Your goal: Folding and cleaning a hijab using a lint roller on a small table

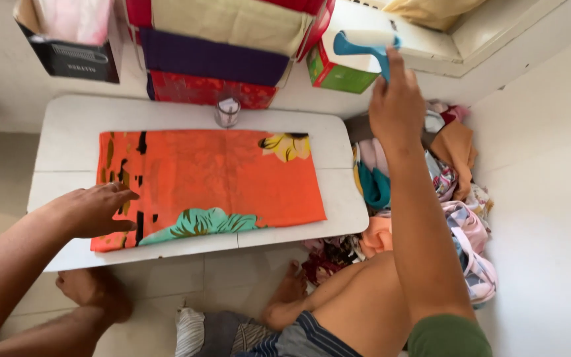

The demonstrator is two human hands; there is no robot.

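An orange cloth (219, 178) with yellow, teal and black flower prints lies folded flat on a low white table (67, 125). My left hand (94, 208) rests palm down on the cloth's left end, fingers spread. My right hand (394, 106) is raised past the table's far right corner and grips the blue handle of a white and blue clothes iron (365, 43), held in the air above a green and red box (338, 73).
A small glass jar (227, 112) stands at the table's far edge. Folded fabrics (219, 59) are stacked behind it, next to a black bin (74, 56). A heap of mixed clothes (457, 192) lies on the floor to the right. My legs and feet are under the table's near edge.
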